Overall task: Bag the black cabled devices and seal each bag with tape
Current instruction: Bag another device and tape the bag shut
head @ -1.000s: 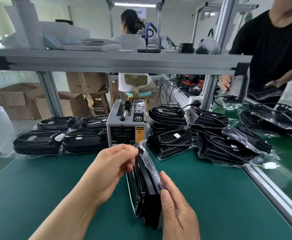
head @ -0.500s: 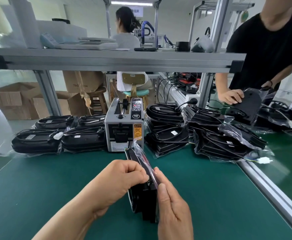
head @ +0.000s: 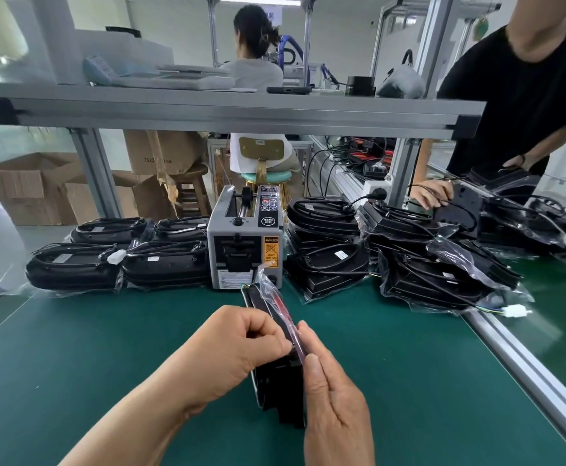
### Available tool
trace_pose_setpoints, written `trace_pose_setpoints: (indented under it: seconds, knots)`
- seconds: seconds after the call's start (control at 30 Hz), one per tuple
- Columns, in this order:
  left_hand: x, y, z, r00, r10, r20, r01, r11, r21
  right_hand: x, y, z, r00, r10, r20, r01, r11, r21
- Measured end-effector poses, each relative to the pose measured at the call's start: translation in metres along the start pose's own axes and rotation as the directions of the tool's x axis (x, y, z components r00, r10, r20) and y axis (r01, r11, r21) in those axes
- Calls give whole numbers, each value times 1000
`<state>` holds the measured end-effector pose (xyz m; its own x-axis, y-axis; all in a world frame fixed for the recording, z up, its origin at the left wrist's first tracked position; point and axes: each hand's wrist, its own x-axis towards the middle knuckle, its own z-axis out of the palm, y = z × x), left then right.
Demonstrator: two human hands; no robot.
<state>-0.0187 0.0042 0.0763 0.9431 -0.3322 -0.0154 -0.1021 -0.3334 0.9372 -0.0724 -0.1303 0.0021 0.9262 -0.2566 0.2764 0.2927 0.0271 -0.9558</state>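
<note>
Left hand (head: 241, 351) pinches, fingers curled; right hand (head: 337, 412) lies flat, fingers straight.

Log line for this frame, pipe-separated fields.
stage: bagged device upright on table | left hand: pinches its top edge | right hand: presses its side, fingers straight | tape dispenser: behind, untouched

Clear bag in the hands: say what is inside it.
A black device stands on edge inside the clear bag, a thin cable running along its rim. The left hand and right hand cover its middle, so labels or plug cannot be seen.
</note>
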Motion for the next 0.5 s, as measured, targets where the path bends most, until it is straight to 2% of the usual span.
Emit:
trace_pose_setpoints:
  seconds: [0.5]
  knots:
    - [0, -10, 6, 994, 48, -95, -40, 996, 83, 0, -3, -1, 1000, 19, 8, -19, 1000, -17]
